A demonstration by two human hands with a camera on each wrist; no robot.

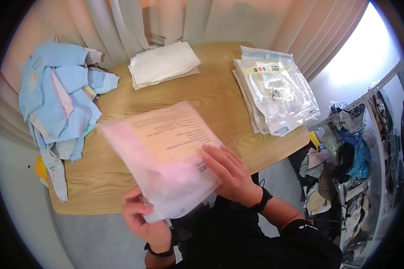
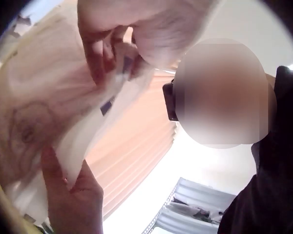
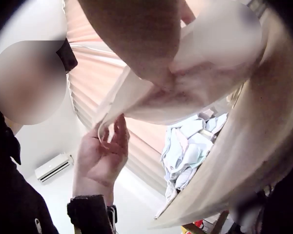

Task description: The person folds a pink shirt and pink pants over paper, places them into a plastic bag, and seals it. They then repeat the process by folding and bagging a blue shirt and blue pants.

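A frosted plastic bag (image 1: pixel 166 148) with printed text and something pink and peach inside slants over the table's front part. My left hand (image 1: pixel 143 219) pinches its near left corner between thumb and fingers. At the bag's right edge, my right hand (image 1: pixel 231 175) lays its fingers across the top face; from below, the left wrist view shows this right hand (image 2: pixel 73 195) with the thumb against the underside. The right wrist view shows the left hand (image 3: pixel 102 156) gripping the bag's edge (image 3: pixel 136 97).
Light blue knitted clothes (image 1: pixel 63 94) lie heaped at the table's left. White sheets (image 1: pixel 164 65) are stacked at the back, and clear plastic bags (image 1: pixel 278 94) on the right. Beyond the wooden table (image 1: pixel 90 184), a metal rack (image 1: pixel 377 148) holds bagged clothes; curtains (image 1: pixel 175 22) hang behind.
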